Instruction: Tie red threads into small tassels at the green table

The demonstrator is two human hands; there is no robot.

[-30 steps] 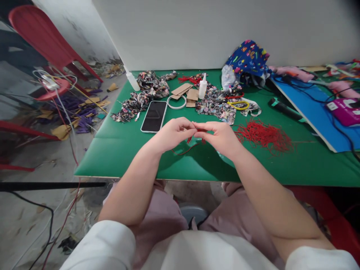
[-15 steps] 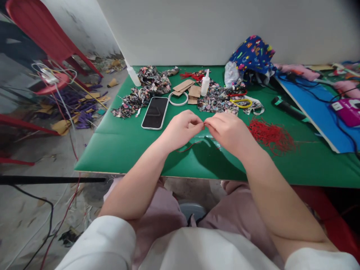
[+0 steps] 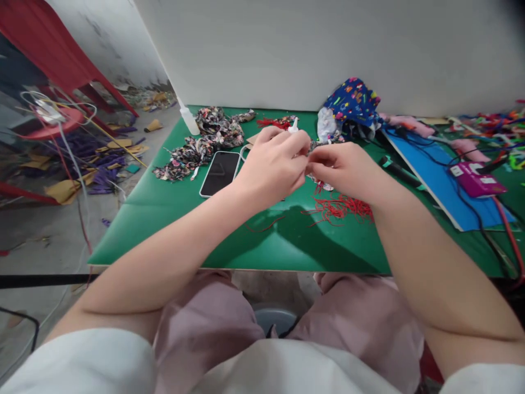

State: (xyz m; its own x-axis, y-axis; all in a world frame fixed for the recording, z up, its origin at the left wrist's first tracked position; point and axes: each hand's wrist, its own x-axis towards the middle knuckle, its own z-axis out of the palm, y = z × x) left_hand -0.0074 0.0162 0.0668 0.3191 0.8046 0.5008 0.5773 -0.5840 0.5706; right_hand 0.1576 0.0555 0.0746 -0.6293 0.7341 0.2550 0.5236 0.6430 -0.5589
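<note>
My left hand (image 3: 274, 164) and my right hand (image 3: 348, 171) are raised above the green table (image 3: 172, 219), fingertips pinched together where they meet. A thin red cord is held between them, mostly hidden by the fingers; red strands (image 3: 320, 189) dangle just below my right hand. A pile of red cords (image 3: 342, 209) lies on the table under my right wrist. One loose red cord (image 3: 266, 224) lies in front of it. A phone (image 3: 219, 172) lies face up to the left of my left hand.
Patterned fabric scraps (image 3: 205, 139) and a white squeeze bottle (image 3: 187, 119) lie at the back left. A blue patterned bag (image 3: 353, 104), a blue board (image 3: 443, 183) with a pink device (image 3: 476, 180) and cables fill the right. Red chairs and floor litter are on the left.
Both hands have lifted off the table and come closer to the camera, still pinched together on the red cord. The view has tilted and shifted.
</note>
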